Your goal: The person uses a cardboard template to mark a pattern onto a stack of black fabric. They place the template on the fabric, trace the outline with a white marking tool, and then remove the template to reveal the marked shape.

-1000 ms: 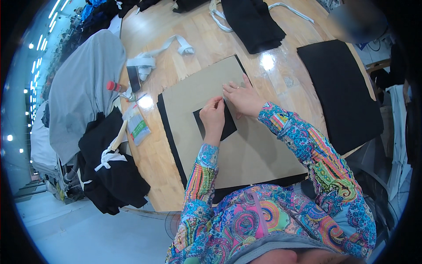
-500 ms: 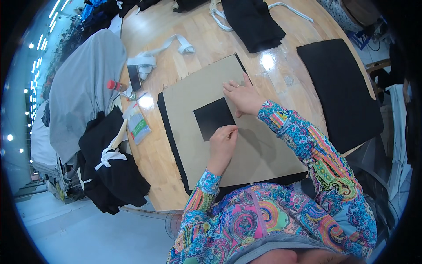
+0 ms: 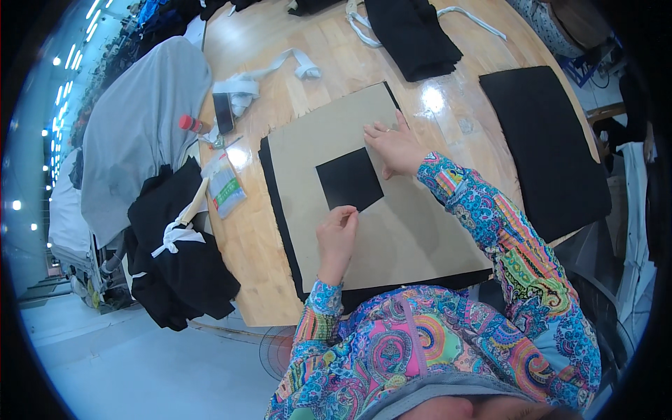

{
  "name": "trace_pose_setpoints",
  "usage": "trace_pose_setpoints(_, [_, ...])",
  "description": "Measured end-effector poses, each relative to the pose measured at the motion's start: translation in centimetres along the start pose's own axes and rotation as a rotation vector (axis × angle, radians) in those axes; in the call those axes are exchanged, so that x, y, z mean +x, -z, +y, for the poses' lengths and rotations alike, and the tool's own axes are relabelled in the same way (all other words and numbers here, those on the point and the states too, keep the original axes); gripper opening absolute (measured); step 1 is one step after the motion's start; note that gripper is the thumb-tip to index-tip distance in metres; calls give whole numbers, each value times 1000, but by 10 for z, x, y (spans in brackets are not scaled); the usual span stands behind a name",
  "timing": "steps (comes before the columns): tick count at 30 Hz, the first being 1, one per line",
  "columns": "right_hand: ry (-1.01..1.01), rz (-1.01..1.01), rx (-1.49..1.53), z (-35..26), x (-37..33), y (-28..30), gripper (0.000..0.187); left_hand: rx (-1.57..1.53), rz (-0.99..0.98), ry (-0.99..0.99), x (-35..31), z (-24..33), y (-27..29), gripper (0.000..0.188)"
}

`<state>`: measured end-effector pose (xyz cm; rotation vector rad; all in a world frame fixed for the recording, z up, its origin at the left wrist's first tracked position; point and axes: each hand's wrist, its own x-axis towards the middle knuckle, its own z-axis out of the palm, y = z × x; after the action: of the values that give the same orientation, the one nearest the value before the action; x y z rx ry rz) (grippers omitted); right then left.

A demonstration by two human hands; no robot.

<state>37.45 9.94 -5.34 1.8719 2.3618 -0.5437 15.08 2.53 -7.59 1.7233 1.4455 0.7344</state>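
A large beige sheet [image 3: 409, 241] lies on slightly larger black fabric [image 3: 278, 217], whose edges show around it. In the sheet's middle is a black square [image 3: 350, 178]; whether it is an opening or a piece on top, I cannot tell. My left hand [image 3: 337, 238] has thumb and forefinger pinched together at the square's lower edge; anything between them is too small to make out. To the upper right of the square, my right hand [image 3: 397, 148] lies on the sheet with its fingers spread.
Folded black fabric [image 3: 549, 147] lies on the wooden table [image 3: 280, 105] at right, more black cloth [image 3: 413, 38] at the back. Along the left are white tape [image 3: 269, 68], a phone [image 3: 223, 113], a red-capped bottle [image 3: 190, 124], a plastic packet [image 3: 225, 189] and black garments [image 3: 178, 259].
My left hand has moved left along the square's lower edge, away from its lower right corner, uncovering that corner. My right hand stays on the sheet. The whole view has shifted slightly.
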Motion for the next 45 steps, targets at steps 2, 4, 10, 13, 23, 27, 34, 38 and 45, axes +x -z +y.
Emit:
trace_pose_setpoints(2, [-3, 10, 8, 2, -1, -2, 95, 4, 30, -52, 1, 0, -2, 9])
trace_pose_setpoints(4, [-6, 14, -3, 3, -1, -3, 95, 2, 22, -36, 0, 1, -3, 9])
trace_pose_setpoints(10, [-16, -12, -27, -1, 1, -1, 95, 29, 33, -42, -1, 2, -3, 10])
trace_pose_setpoints(13, [5, 36, -31, 2, -1, -5, 91, 13, 77, -88, -6, 3, 3, 10])
trace_pose_setpoints(23, [-37, 184, 144, 12, -19, -20, 89, -151, 390, 169, -33, -43, 77, 22])
trace_pose_setpoints(27, [-194, 319, 436, 2, -56, -48, 88, 195, 378, 119, -49, -65, 86, 21])
trace_pose_setpoints(34, [-204, 431, 411, -3, -74, -83, 90, -210, 362, 126, -42, -58, 87, 14])
trace_pose_setpoints(38, [-188, 516, 444, -6, -75, -87, 86, -453, 237, 83, -44, -35, 94, 18])
trace_pose_setpoints(45, [29, 869, 447, -63, -129, -44, 67, -310, 936, -418, -76, -20, 194, 25])
